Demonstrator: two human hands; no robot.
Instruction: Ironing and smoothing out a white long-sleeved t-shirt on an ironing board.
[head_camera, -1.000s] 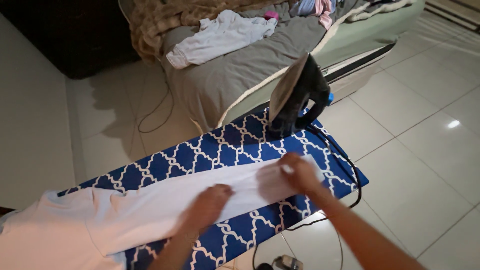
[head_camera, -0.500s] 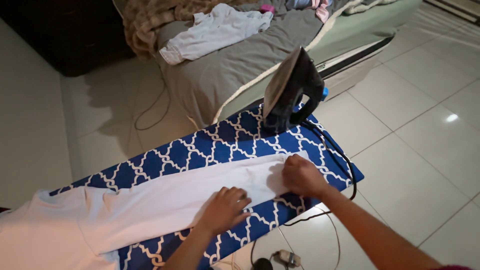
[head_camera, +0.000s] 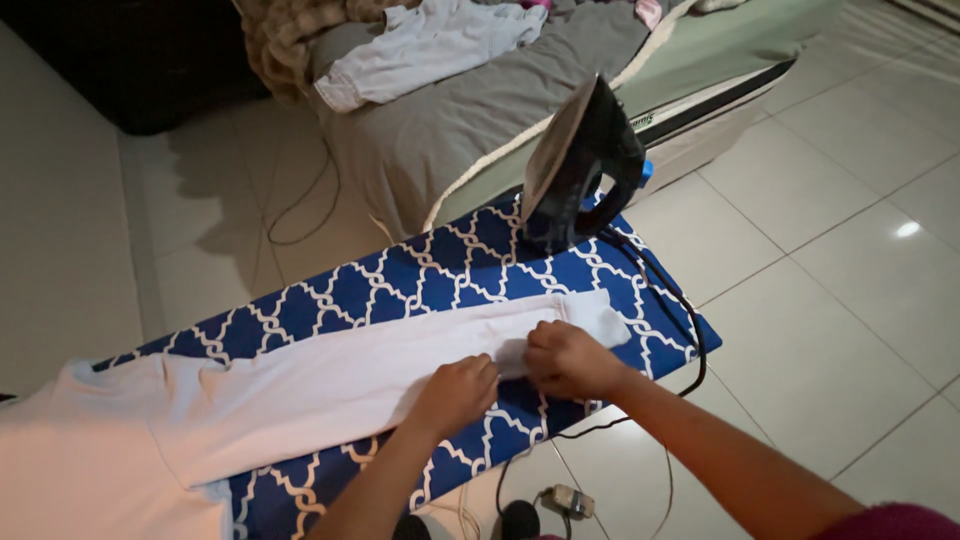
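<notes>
One white garment (head_camera: 300, 395) lies stretched along the one ironing surface (head_camera: 400, 290), a board in a blue cover with a white lattice pattern; its long sleeve runs out under both hands, and the cuff end (head_camera: 597, 317) shows just beyond the right hand. The left hand (head_camera: 455, 393) rests palm down on the near edge of the sleeve, fingers curled loosely, pressing the cloth rather than closing round it. The right hand (head_camera: 568, 360) sits just beside it, almost touching, its fingers bent over a small fold of the sleeve near the cuff; it seems to pinch the cloth, though the fingertips are hidden under the knuckles. Beyond the right hand, at the far end of the board, one dark iron (head_camera: 580, 170) stands upright on its heel, and its black cord (head_camera: 690, 330) loops off the board edge to the right of that hand. Past the iron is one bed (head_camera: 480, 120) with a grey cover, a pale garment (head_camera: 420, 45) lying on it. Below the hands, on the tiled floor (head_camera: 840, 300), lies a plug block (head_camera: 565, 500). Half a second ago the hands were set wider apart, the right one nearer the cuff; since then it has drawn back toward the left one, and more of the cuff lies bare.
</notes>
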